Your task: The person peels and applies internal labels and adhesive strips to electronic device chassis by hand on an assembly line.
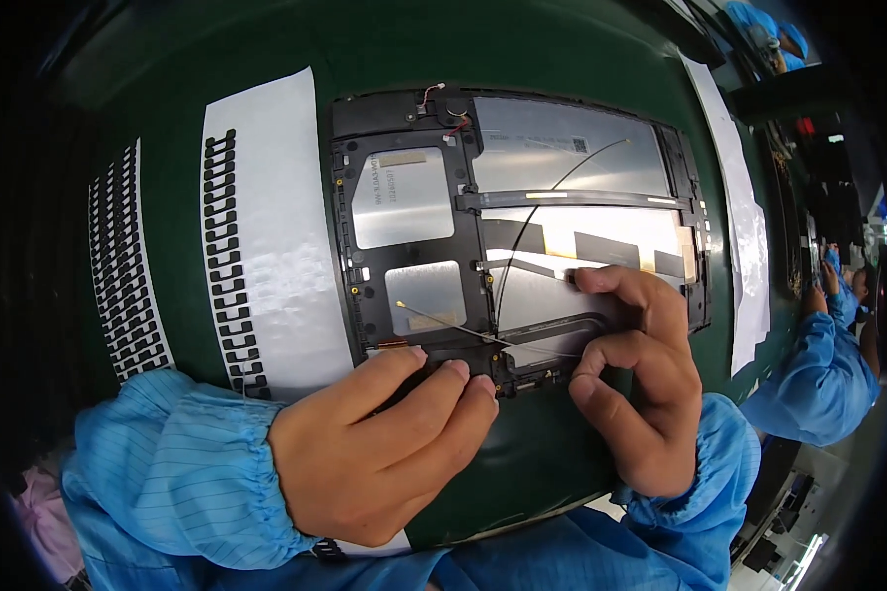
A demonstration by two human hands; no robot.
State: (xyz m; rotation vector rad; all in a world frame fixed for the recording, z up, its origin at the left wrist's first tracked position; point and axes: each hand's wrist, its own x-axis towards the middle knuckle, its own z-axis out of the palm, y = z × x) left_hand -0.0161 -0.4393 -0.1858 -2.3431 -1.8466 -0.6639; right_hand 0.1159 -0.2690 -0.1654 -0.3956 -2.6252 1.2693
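Note:
A black device housing [483, 202] with silver metal plates lies on the green work surface. My left hand [384, 448] rests at its near left edge, fingers stretched out and fingertips touching the frame; its thumb is hidden. At the near right part of the housing is my right hand [646, 384], with thumb and index finger closed together. A thin grey cable [443, 320] with a small gold tip runs across the frame into this pinch. Another right finger touches the end of a dark strip [527, 264]. A thin black cable [552, 187] arches over the silver plates.
Left of the housing lies a white sheet [266, 227] edged with black adhesive pieces [222, 217]. Farther left is another strip of black pieces [123, 266]. White sheets [744, 227] lie to the right. Beyond them, people in blue sleeves [808, 379] sit along the bench.

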